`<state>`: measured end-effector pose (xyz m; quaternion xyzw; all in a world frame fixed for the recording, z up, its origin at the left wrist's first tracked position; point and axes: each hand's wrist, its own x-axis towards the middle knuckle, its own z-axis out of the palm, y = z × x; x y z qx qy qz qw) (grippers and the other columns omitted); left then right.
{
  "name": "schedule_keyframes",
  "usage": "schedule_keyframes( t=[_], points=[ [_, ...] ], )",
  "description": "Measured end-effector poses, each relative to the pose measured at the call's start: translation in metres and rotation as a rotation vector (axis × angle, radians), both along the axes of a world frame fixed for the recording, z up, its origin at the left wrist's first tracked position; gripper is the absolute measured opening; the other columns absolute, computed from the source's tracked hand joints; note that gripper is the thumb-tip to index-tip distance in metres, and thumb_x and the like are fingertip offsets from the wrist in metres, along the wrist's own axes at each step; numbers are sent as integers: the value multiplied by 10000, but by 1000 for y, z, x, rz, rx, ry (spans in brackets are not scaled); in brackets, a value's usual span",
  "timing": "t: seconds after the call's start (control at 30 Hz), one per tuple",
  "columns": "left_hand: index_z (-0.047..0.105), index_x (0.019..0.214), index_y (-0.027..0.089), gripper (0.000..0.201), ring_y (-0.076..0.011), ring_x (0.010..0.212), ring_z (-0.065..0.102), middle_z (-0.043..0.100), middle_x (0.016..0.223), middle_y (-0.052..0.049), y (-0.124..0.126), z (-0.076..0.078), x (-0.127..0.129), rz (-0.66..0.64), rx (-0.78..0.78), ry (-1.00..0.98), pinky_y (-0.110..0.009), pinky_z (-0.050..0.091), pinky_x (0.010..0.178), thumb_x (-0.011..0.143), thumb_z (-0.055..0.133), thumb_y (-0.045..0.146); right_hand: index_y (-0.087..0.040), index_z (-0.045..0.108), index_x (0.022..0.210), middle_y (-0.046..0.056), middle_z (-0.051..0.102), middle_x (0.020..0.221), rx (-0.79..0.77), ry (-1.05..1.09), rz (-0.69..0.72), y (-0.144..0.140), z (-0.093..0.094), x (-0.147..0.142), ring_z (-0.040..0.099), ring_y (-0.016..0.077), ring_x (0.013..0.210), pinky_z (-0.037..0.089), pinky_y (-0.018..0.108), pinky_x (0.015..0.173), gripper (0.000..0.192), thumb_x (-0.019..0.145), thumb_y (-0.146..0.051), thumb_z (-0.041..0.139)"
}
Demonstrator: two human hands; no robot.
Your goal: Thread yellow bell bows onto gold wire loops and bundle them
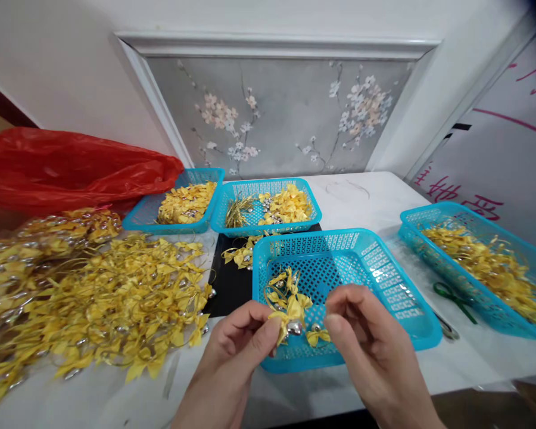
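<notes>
My left hand (pixel 243 342) pinches a yellow ribbon bow (pixel 297 307) with a silver bell (pixel 295 327) under it, above the near left part of a blue plastic basket (pixel 422 325). To the right of the bow, my right hand (pixel 370 345) is curled, with thumb and index fingertips close together. What they hold, if anything, cannot be made out. Inside the basket, more yellow bows with bells lie at the left, and a small yellow bow (pixel 316 336) shows between my hands.
A large heap of yellow bows (pixel 129 298) covers the table's left side beside a red plastic bag (pixel 71 170). Blue baskets with bows stand at the back left (pixel 138 220), back middle (pixel 272 182) and right (pixel 464 208). Green-handled scissors (pixel 455 301) lie near the right basket.
</notes>
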<state>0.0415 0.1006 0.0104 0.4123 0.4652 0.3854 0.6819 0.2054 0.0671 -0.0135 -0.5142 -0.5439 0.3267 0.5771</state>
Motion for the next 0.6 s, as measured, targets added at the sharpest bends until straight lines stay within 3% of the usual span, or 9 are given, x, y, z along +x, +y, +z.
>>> schedule_keyframes(
  t=[0.13, 0.23, 0.5, 0.6],
  points=[
    [638, 677, 201, 191, -131, 663, 417, 521, 660, 29, -1, -1, 3, -8, -7, -25, -227, 360, 621, 807, 689, 333, -241, 580, 975, 5, 584, 787, 197, -242, 19, -1, 0, -7, 545, 138, 609, 498, 250, 535, 131, 867, -170, 603],
    [652, 697, 202, 167, -139, 702, 446, 545, 702, 19, -2, -3, 3, -48, -19, -79, -237, 379, 665, 813, 681, 318, -226, 609, 1046, 63, 616, 896, 345, -376, 18, 2, -1, -11, 624, 172, 730, 557, 286, 611, 206, 892, -102, 551],
    [681, 702, 189, 111, -128, 717, 489, 568, 711, 18, -1, -10, 2, -8, -165, -272, -253, 418, 731, 810, 683, 213, -237, 665, 1066, 44, 641, 908, 562, -424, -32, 9, -17, -3, 625, 167, 782, 561, 312, 665, 353, 840, 14, 564],
    [699, 726, 196, 86, -137, 761, 523, 607, 741, 10, 0, -11, 2, 32, -179, -261, -251, 427, 749, 810, 688, 217, -253, 664, 1027, 40, 638, 891, 485, -363, -74, 4, -16, -1, 632, 171, 763, 558, 311, 637, 322, 823, -13, 599]
  ],
)
